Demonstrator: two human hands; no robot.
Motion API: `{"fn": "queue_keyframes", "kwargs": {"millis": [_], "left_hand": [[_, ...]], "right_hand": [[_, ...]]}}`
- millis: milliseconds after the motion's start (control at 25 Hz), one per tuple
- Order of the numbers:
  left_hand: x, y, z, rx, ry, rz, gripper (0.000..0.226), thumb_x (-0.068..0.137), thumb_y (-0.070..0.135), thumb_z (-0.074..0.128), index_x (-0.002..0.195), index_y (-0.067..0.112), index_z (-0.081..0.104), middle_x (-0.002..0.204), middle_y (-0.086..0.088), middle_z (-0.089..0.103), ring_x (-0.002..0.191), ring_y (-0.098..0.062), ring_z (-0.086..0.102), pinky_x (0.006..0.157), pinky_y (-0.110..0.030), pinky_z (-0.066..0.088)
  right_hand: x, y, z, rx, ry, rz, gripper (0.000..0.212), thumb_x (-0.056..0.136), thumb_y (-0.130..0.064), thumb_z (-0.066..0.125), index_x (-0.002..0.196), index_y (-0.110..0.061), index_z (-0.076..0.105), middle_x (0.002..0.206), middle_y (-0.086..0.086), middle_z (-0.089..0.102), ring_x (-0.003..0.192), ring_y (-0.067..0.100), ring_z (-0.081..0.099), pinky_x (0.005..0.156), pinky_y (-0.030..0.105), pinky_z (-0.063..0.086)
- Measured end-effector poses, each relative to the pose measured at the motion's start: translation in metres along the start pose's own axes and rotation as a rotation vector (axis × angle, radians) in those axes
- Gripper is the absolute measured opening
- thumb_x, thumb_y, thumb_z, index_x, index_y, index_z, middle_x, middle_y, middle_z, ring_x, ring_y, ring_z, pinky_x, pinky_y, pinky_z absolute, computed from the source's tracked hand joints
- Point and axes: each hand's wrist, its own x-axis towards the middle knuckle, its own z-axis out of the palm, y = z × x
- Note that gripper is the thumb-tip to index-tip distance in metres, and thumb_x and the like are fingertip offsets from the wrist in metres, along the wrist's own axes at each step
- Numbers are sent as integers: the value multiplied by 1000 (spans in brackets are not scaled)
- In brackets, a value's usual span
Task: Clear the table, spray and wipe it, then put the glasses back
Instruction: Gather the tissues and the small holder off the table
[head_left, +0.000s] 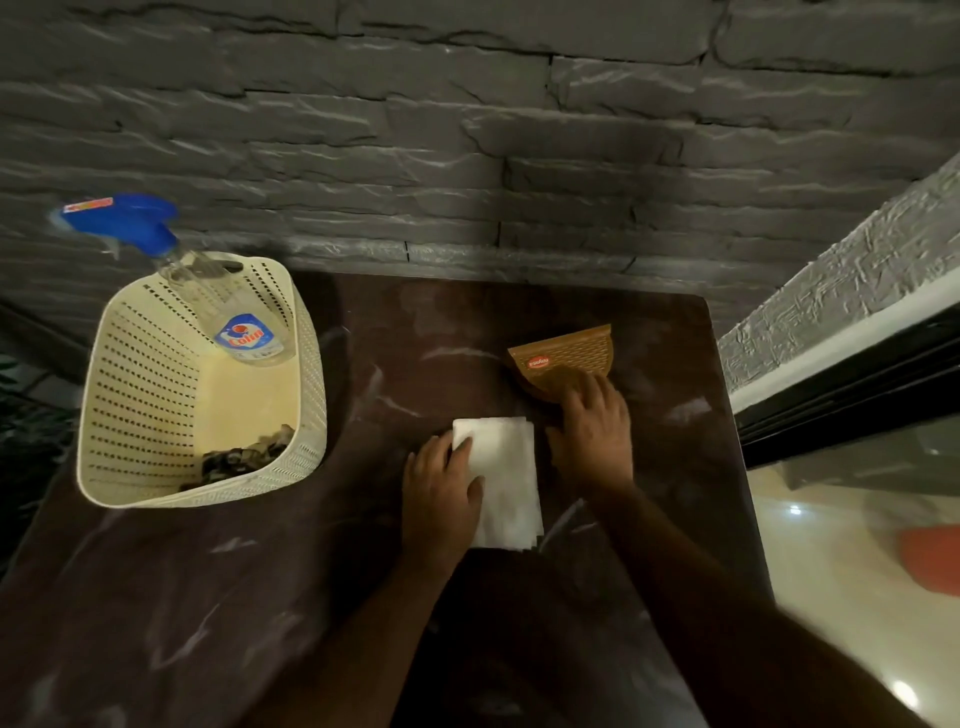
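A folded white cloth (506, 480) lies flat on the dark marbled table (208, 597). My left hand (441, 499) rests on the cloth's left edge, fingers spread over it. My right hand (592, 431) lies just right of the cloth, its fingers reaching onto the near edge of a brown woven-pattern holder (563, 358) with a red label. A clear spray bottle (208, 291) with a blue trigger head leans in the cream perforated basket (145, 395) at the table's left. No glasses are visible on the table.
Dark crumpled items (244, 457) lie in the basket's near corner. A grey stone wall (467, 156) backs the table. To the right are a dark window frame (841, 395) and a glossy floor with an orange object (932, 558).
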Motion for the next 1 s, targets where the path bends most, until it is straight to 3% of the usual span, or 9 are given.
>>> {"fn": "queue_keyframes", "kwargs": {"millis": [120,240,360,480,600,720,840,1000], "left_hand": [[26,14,-8,-91,49,108,55,87,26,63,140,21,46,144,-4,46,133,-21,41,112,-41,33],[88,42,-25,-53,-38,263,63,91,30,58,147,28,31,153,0,30,138,-21,31,111,-39,29],[127,70,-28,59,-170,326,76,86,29,66,149,30,24,158,-3,19,142,-27,21,112,-44,27],[136,77,-21,81,-220,311,61,89,27,63,144,26,37,159,-4,18,145,-29,14,115,-45,25],[136,80,-19,-75,-223,296,45,96,26,52,141,25,45,156,-3,28,144,-26,21,115,-41,27],[119,90,-18,-282,-274,281,36,100,23,45,135,24,53,137,-2,55,124,-21,51,103,-32,41],[94,96,-12,-328,-318,258,32,100,21,44,128,24,59,122,0,65,111,-17,60,94,-28,47],[81,91,-2,-279,-377,241,33,100,22,42,129,29,57,121,2,64,111,-14,58,97,-30,46]], "right_hand": [[37,27,-25,-66,-37,38,64,87,-21,64,144,-17,36,158,15,26,148,36,16,118,51,25],[61,46,-30,-145,-165,7,83,83,-20,70,151,-26,23,163,12,11,150,38,3,117,57,26],[76,54,-27,-163,-261,-42,92,86,-24,68,155,-30,6,165,8,-2,150,37,-6,117,57,21],[79,55,-28,-101,-284,-65,80,92,-31,60,155,-32,9,165,5,-3,151,34,-1,117,55,21],[66,63,-38,-46,-232,-66,57,97,-35,50,150,-34,29,161,2,21,147,31,20,113,52,31],[35,83,-45,12,-148,-52,33,98,-35,46,126,-29,60,124,5,62,116,25,57,91,39,50],[-7,96,-40,101,-182,23,29,97,-37,44,112,-29,67,103,1,70,94,22,67,78,37,54],[-26,96,-34,163,-168,92,24,97,-34,46,107,-30,68,98,-1,71,90,20,68,76,36,54]]}}
